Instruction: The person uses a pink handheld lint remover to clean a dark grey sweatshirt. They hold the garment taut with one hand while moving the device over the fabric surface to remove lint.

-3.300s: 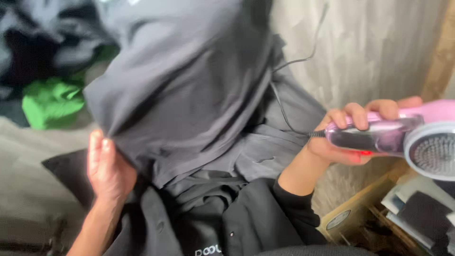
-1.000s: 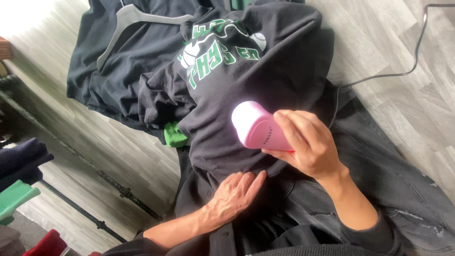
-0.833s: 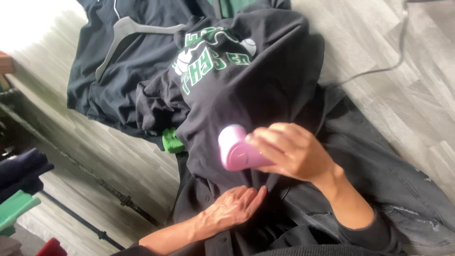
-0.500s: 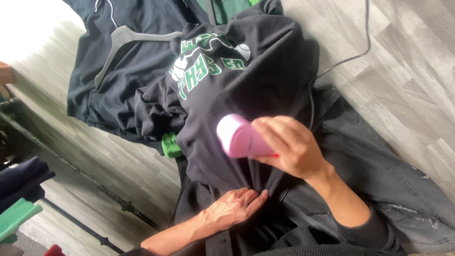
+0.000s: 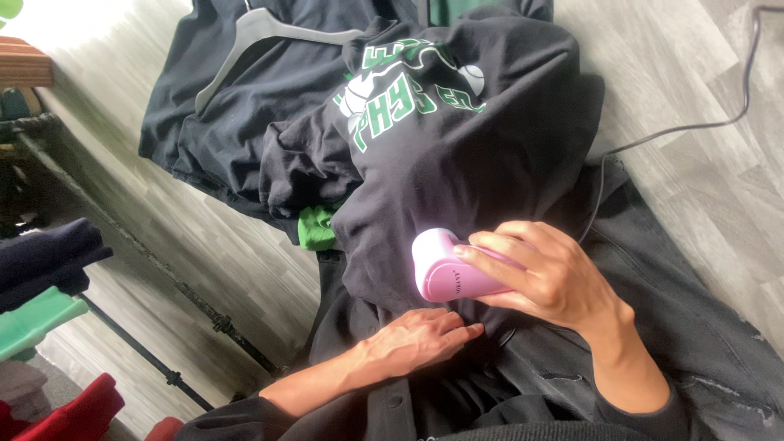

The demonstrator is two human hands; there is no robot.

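A black sweatshirt point(image 5: 465, 155) with green and white print lies spread over my lap and the floor. My right hand point(image 5: 547, 273) grips a pink handheld fabric shaver point(image 5: 445, 269), its head pressed down on the black cloth. My left hand point(image 5: 416, 339) lies flat, fingers together, on the sweatshirt's lower edge just below the shaver, holding the cloth down. A dark cord point(image 5: 694, 122) runs from the shaver across the floor to the upper right.
A grey plastic hanger point(image 5: 261, 33) rests on a dark navy garment point(image 5: 220, 122) at the upper left. A green cloth point(image 5: 314, 229) peeks from under the sweatshirt. Folded navy, green and red clothes point(image 5: 45, 286) hang at the left edge above a black rail point(image 5: 155, 359). Grey wood-look floor point(image 5: 686, 65) lies around.
The sweatshirt, earlier held up in the air, now lies down. My right hand has slid the shaver a little lower on the cloth; my left hand stays flat below it.
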